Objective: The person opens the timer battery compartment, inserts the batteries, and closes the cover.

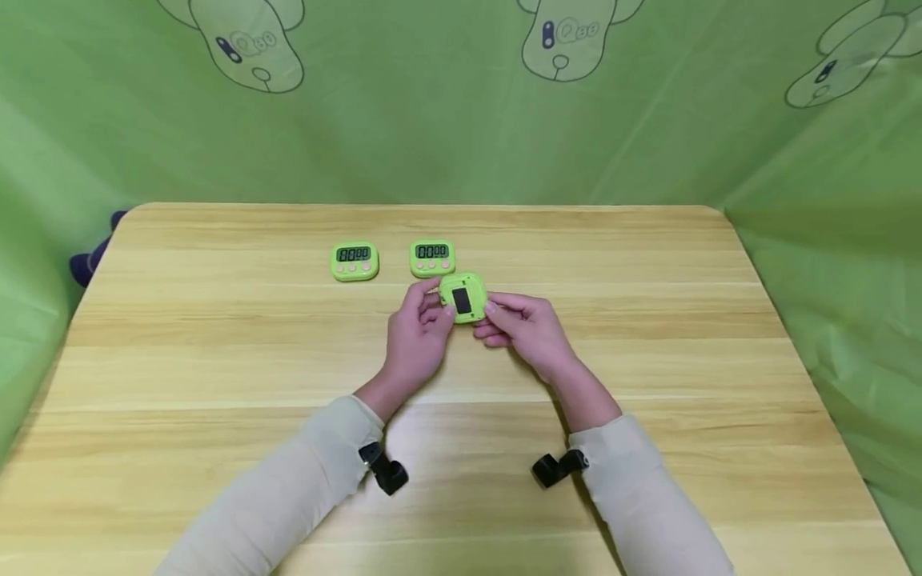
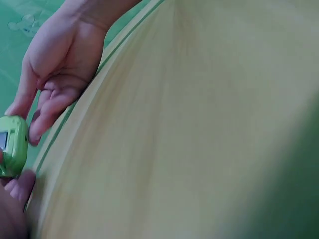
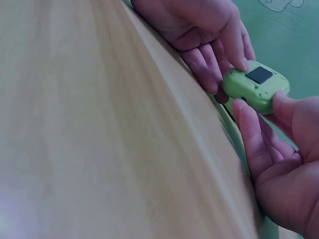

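Note:
Both hands hold a lime-green digital timer (image 1: 473, 288) above the table, its back face up with a dark rectangle in the middle. The left hand (image 1: 420, 336) grips its left side, thumb on the near edge. At the opposite side, the right hand (image 1: 531, 330) pinches the timer between thumb and fingers. In the right wrist view, the thumbs of the left hand (image 3: 194, 25) and right hand (image 3: 294, 184) both touch the green case (image 3: 256, 97). The left wrist view cuts off part of the timer (image 2: 19, 144) at its edge.
Two similar green timers lie screen up beyond the hands: a left one (image 1: 354, 272) and a right one (image 1: 432, 271), close behind the held timer. The wooden table (image 1: 216, 360) has a green printed curtain (image 1: 432, 144) behind it. Black wrist cameras (image 1: 389, 474) sit on the sleeves.

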A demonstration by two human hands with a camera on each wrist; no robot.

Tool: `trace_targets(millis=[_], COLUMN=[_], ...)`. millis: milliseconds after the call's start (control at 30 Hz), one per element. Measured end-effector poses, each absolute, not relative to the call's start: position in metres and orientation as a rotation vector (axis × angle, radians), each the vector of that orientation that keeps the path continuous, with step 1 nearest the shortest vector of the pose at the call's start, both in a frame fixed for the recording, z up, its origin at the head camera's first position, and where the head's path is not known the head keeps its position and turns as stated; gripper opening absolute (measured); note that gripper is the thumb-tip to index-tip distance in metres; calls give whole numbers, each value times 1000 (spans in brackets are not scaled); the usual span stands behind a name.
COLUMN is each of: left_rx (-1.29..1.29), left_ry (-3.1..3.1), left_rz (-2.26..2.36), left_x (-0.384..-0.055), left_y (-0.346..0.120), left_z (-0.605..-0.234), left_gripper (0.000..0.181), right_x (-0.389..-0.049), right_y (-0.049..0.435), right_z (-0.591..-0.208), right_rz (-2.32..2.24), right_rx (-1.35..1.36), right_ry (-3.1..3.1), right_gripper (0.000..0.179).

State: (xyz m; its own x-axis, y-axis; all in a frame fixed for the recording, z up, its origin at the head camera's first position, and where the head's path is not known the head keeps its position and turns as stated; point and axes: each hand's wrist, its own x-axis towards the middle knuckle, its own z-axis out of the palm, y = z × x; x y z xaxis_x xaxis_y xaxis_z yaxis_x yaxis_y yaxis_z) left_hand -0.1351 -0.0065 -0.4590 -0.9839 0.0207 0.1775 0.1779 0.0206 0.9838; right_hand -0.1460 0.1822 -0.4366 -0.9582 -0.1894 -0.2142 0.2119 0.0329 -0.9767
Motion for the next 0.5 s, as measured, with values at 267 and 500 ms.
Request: trace_targets(millis=[267, 500], left_rx=[-353, -250], left_ry=[-2127, -2099], left_rz=[-1962, -2086], left_x=[-145, -163], left_y=[17, 39], left_z=[-453, -457], left_gripper=[52, 53], right_x=[-148, -164], right_y=[194, 201], right_z=[-443, -453], right_rz=[-2233, -2290], right_rx=[117, 163], right_ry=[2192, 2471], right_gripper=[33, 29])
